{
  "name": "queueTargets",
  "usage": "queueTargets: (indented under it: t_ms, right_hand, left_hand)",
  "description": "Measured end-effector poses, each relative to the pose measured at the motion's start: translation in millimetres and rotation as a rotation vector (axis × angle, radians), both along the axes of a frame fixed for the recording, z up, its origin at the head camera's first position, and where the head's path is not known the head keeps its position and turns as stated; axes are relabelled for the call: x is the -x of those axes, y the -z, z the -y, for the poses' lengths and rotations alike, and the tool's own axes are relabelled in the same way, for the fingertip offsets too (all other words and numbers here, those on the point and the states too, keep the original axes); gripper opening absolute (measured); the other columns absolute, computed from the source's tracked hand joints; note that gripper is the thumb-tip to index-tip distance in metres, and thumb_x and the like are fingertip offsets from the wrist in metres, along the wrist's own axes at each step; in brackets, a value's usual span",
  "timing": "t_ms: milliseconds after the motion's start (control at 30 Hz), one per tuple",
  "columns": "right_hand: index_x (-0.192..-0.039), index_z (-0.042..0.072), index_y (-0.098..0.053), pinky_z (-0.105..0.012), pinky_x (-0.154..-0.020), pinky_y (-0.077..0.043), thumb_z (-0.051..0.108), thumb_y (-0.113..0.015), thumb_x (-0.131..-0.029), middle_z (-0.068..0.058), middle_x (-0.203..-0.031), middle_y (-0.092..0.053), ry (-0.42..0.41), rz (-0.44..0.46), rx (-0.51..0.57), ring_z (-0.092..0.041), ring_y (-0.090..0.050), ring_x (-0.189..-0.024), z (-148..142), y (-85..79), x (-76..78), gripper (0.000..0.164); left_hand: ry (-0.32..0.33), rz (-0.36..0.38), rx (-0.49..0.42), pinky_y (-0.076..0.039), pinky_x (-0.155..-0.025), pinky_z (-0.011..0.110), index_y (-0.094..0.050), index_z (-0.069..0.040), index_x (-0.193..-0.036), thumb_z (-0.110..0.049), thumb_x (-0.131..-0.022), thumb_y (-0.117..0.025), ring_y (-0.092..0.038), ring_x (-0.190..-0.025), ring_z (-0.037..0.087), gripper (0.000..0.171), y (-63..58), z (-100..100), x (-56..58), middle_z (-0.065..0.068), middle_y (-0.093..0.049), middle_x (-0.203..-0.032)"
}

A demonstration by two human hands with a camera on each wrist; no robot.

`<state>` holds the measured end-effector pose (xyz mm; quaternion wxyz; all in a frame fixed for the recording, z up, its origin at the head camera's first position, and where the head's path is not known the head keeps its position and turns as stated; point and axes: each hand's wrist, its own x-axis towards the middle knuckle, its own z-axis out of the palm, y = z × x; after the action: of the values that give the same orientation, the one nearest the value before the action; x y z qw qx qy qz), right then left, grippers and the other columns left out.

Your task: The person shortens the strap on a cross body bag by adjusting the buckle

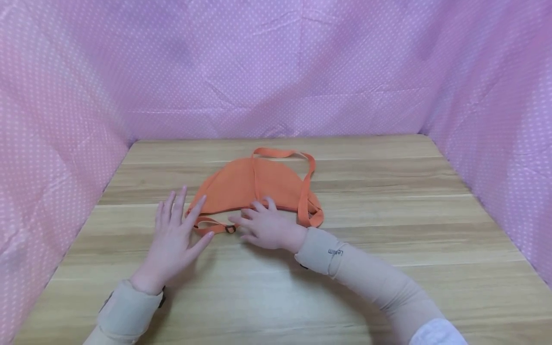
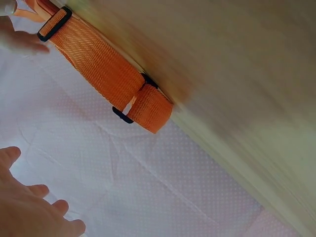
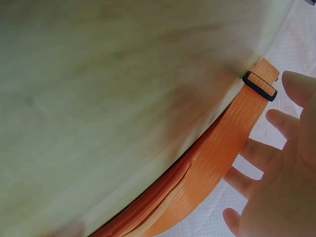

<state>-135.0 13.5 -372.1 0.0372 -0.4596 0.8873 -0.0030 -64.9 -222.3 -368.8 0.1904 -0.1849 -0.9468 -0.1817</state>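
An orange half-moon shoulder bag (image 1: 235, 187) lies on the wooden table, its zipped straight edge towards me. My left hand (image 1: 172, 239) hovers by the bag's left corner with fingers spread. My right hand (image 1: 271, 227) is over the middle of the zipped edge, fingers apart and slightly bent; whether the fingertips touch the cloth cannot be told. Between the hands lies a strap end with a dark buckle (image 1: 230, 229). In the left wrist view the orange strap (image 2: 98, 64) passes through black sliders, beyond my fingers (image 2: 47, 190). In the right wrist view, fingers (image 3: 259, 153) appear beside the strap.
A longer strap loop (image 1: 311, 165) runs from behind the bag round to its right corner. Pink dotted cloth (image 1: 276, 72) hangs behind and at both sides of the table (image 1: 388, 287).
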Motion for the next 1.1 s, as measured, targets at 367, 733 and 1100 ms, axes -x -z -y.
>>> queueTargets:
  t_ms: [367, 733, 1100]
  right_hand:
    - [-0.113, 0.024, -0.065, -0.034, -0.083, -0.032, 0.011, -0.057, -0.094, 0.008, -0.092, -0.068, -0.080, -0.106, 0.160, -0.011, -0.057, -0.083, 0, -1.2, 3.3, 0.025]
    - [-0.112, 0.007, -0.067, -0.019, -0.065, -0.049, 0.011, -0.061, -0.092, -0.004, -0.094, -0.069, 0.170, 0.526, 0.689, -0.009, -0.057, -0.071, -5, -7.0, 15.8, 0.021]
    - [-0.106, -0.001, -0.067, -0.020, -0.072, -0.048, 0.012, -0.061, -0.093, -0.011, -0.096, -0.067, 0.285, 0.793, 0.884, -0.009, -0.055, -0.079, -5, -17.5, 12.7, 0.020]
  left_hand:
    - [0.036, 0.039, -0.047, -0.012, -0.108, 0.064, -0.035, -0.013, -0.145, -0.041, -0.089, -0.060, -0.014, -0.137, 0.047, 0.067, -4.6, -6, 2.5, 0.021, -0.012, -0.155]
    - [0.142, 0.076, -0.136, -0.025, -0.103, 0.060, -0.039, -0.005, -0.141, -0.019, -0.074, -0.081, -0.034, -0.130, 0.040, 0.080, -3.4, -14, 16.7, 0.020, -0.039, -0.143]
    - [0.186, 0.100, -0.202, -0.046, -0.092, 0.047, -0.055, 0.002, -0.124, -0.009, -0.070, -0.083, -0.059, -0.107, 0.030, 0.062, -5.4, -23, 24.3, 0.018, -0.063, -0.117]
